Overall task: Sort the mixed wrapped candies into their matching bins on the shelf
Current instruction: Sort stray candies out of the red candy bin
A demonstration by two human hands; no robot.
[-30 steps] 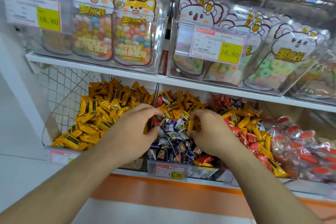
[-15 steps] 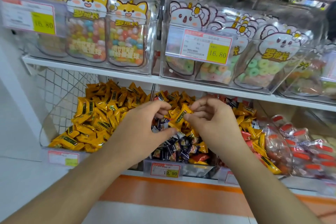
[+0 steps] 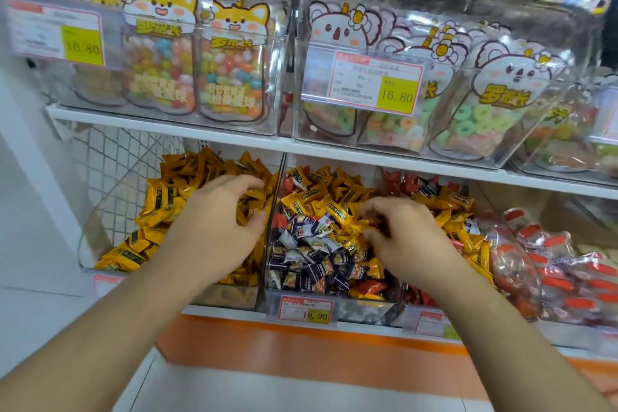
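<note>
Both forearms bare, no sleeves, rings or watch visible.

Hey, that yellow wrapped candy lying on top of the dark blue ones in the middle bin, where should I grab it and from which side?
Pinch the yellow wrapped candy across its short width near the middle, coming down from above. It lies flat on top of the heap in the clear plastic middle bin, so its sides are probably easier to reach than its crimped ends. The right hand is closest.
</note>
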